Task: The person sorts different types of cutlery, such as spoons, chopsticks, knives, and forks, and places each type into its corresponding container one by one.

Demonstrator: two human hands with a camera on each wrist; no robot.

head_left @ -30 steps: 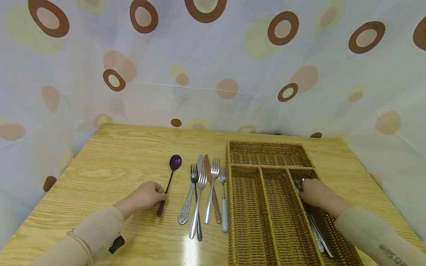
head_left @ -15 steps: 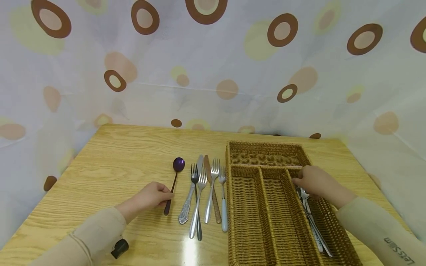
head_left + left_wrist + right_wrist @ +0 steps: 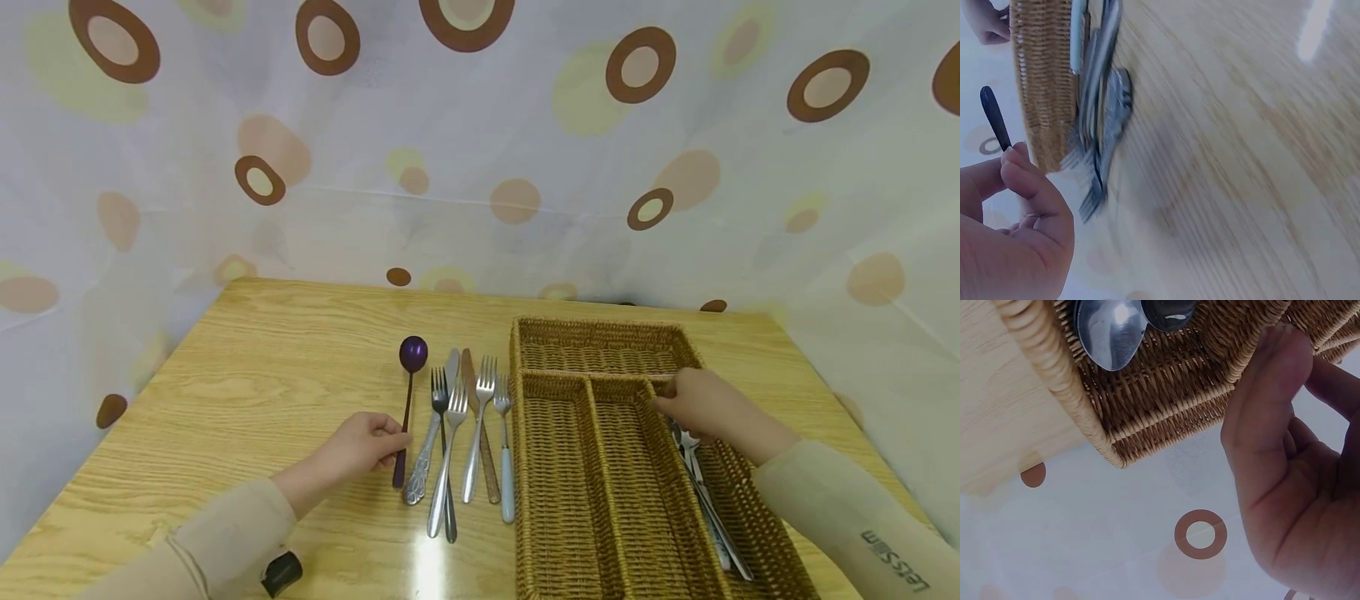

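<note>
In the head view my left hand pinches the thin handle of a long purple spoon between thumb and fingers. Its bowl points away from me. The handle's dark end sticks out past the fingertips in the left wrist view. Just right of the spoon lie several forks and two table knives, partly crossed. My right hand grips the divider at the far end of a wicker cutlery tray. Below that hand, metal spoons lie in the right-hand compartment.
The tray's left and middle compartments show bare wicker, as does the crosswise one at the back. Under everything is a wooden table. A patterned curtain hangs along its back and sides.
The left hand has carried the purple spoon right, toward the forks and knives. From inside the right compartment, my right hand has risen to the divider, uncovering the spoons there.
</note>
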